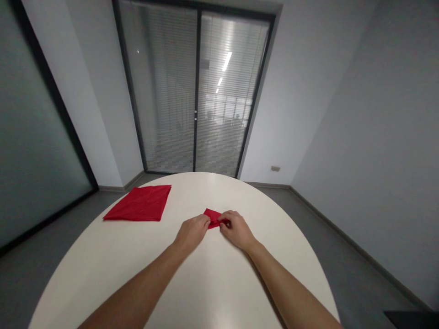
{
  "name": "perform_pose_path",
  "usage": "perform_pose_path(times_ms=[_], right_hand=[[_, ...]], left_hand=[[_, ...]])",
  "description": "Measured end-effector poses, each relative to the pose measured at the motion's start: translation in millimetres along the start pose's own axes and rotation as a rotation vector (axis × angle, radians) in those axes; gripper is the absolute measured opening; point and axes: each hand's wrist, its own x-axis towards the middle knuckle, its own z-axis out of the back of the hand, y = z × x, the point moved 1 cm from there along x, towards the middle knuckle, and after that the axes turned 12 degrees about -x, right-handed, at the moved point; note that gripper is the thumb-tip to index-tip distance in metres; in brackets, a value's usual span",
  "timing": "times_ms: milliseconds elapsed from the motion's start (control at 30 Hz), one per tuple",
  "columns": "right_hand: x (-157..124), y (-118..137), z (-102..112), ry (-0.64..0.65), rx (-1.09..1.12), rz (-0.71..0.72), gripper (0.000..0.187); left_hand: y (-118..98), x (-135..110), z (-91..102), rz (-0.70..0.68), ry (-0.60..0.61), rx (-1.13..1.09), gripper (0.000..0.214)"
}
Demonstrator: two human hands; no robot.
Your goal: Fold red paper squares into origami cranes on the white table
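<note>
A small folded piece of red cloth point(213, 214) lies on the white table between my two hands. My left hand point(194, 230) is closed, its fingertips pinching the cloth's left edge. From the right, my right hand point(236, 228) curls its thumb and fingers over the cloth's other side, partly hiding it. Farther left, a larger red cloth point(140, 204) is spread flat near the table's edge, apart from both hands.
The round white table point(212, 283) has a curved edge on all visible sides. Beyond it are a glass partition with blinds point(164, 91), white walls, and a grey floor point(343, 224). A dark object point(409, 319) shows at the lower right.
</note>
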Motion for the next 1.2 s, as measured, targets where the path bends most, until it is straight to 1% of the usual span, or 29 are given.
perform_pose_path(times_ms=[100,200,400,500,567,633,700,767,833,900,967,1067,1133,1200], right_hand=[[0,-1,-8,-0.056,0.041,-0.080,0.032],[1,-3,-11,-0.062,0.059,-0.150,0.038],[1,1,-4,-0.089,0.043,-0.185,0.019],[2,4,1,-0.096,0.047,-0.180,0.016],[2,6,3,-0.113,0.073,-0.157,0.015],[2,8,3,-0.164,0.129,-0.113,0.015],[2,10,2,-0.246,0.215,-0.098,0.027],[1,13,-1,-0.313,0.321,-0.142,0.047],[0,15,-5,-0.322,0.413,-0.187,0.063],[0,17,-9,-0.291,0.464,-0.179,0.072],[0,19,-13,-0.257,0.479,-0.152,0.077],[-1,20,-17,-0.205,0.508,-0.119,0.081],[-2,19,-18,-0.166,0.526,-0.086,0.080],[-3,19,-16,-0.141,0.488,-0.039,0.076]], left_hand=[[-1,1,0.5,-0.006,0.009,0.017,0.026],[-2,3,1.2,-0.011,0.007,0.004,0.026],[-6,-1,4.6,-0.040,-0.002,-0.032,0.020],[-8,-3,6.4,-0.049,-0.011,-0.035,0.017],[-9,-3,6.8,-0.020,-0.028,-0.027,0.019],[-9,-3,7.3,0.020,-0.055,-0.024,0.023],[-10,-2,8.5,0.063,-0.098,-0.036,0.027],[-10,-2,10.6,0.113,-0.152,-0.051,0.028],[-9,-1,12.7,0.167,-0.208,-0.069,0.028],[-8,-1,14.0,0.208,-0.259,-0.105,0.026],[-6,0,13.8,0.228,-0.301,-0.176,0.025],[-2,2,11.1,0.225,-0.366,-0.345,0.025],[1,3,8.4,0.225,-0.405,-0.482,0.026],[4,5,5.4,0.239,-0.421,-0.614,0.028]])
